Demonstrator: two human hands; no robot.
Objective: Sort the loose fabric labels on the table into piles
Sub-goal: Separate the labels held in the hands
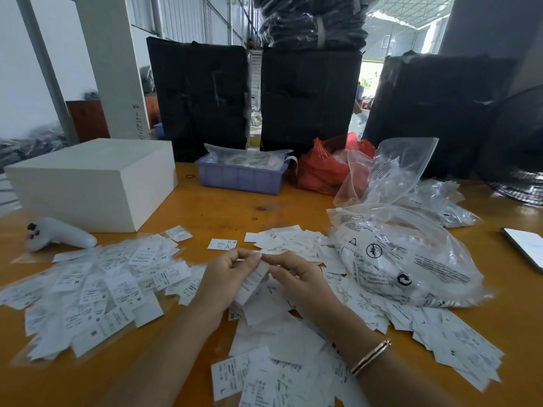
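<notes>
White fabric labels cover much of the orange table (223,210). A broad spread of labels (97,286) lies at the left, printed sides up. Another heap of labels (293,342) fills the middle and right, under my forearms. A single label (221,244) lies apart just beyond my hands. My left hand (226,277) and my right hand (296,274) meet above the heap. Both pinch the top of a small stack of labels (252,282) that hangs down between them.
A white box (97,183) stands at the back left with a white controller (58,235) before it. A blue tray (241,174), a red bag (326,168) and clear plastic bags (405,254) sit behind and right. A phone (526,248) lies at the right edge.
</notes>
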